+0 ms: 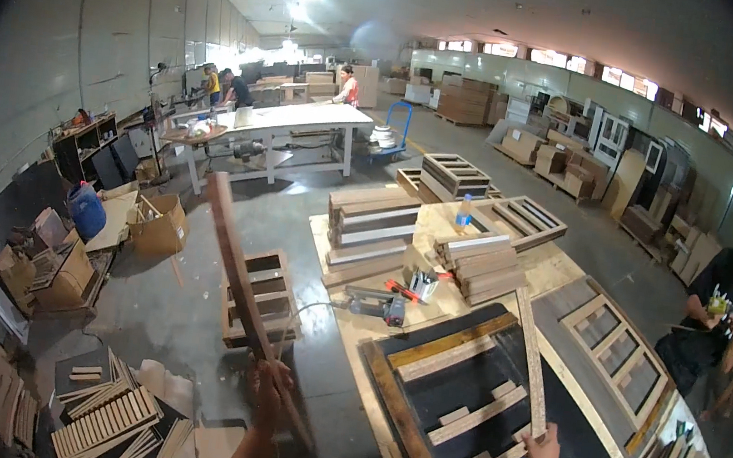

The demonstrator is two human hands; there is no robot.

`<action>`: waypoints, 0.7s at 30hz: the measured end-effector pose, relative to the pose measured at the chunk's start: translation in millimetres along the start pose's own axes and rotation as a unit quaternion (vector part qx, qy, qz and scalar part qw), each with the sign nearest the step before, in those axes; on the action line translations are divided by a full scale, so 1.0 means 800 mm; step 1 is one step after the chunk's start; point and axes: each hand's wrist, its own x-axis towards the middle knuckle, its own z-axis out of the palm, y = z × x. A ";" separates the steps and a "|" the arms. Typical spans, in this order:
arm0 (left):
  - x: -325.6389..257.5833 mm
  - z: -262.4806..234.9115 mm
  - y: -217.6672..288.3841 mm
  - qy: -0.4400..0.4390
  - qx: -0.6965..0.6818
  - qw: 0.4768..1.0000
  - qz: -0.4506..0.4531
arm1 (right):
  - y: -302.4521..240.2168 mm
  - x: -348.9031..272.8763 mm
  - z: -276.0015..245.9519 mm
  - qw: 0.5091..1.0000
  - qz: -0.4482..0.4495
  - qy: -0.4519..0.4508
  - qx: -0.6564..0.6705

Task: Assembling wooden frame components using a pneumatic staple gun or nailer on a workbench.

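Note:
My left hand is closed around a long brown wooden board, which stands tilted up beside the worktable. In my right hand is the near end of a pale wooden strip; its far end reaches the stacked wood pieces. Below the strip, a partly laid-out wooden frame rests on a black mat, with a brown rail on its left and several short slats across it. A grey power tool lies beyond the frame, next to a red-handled tool.
Stacked planks, a blue bottle and slatted frames share the worktable. Another slatted frame is on the floor to its left. Wood strips lie lower left. A person stands at the right; others work far off.

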 end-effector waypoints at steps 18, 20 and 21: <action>-0.075 0.088 -0.097 -0.247 0.553 0.784 -0.135 | 0.149 0.193 -0.032 0.989 -0.084 0.007 -0.118; -0.080 0.102 -0.091 -0.263 0.556 0.781 -0.106 | 0.183 0.201 -0.015 0.986 -0.080 0.027 -0.144; -0.080 0.107 -0.088 -0.292 0.562 0.770 -0.081 | 0.181 0.208 -0.009 0.983 -0.093 0.039 -0.150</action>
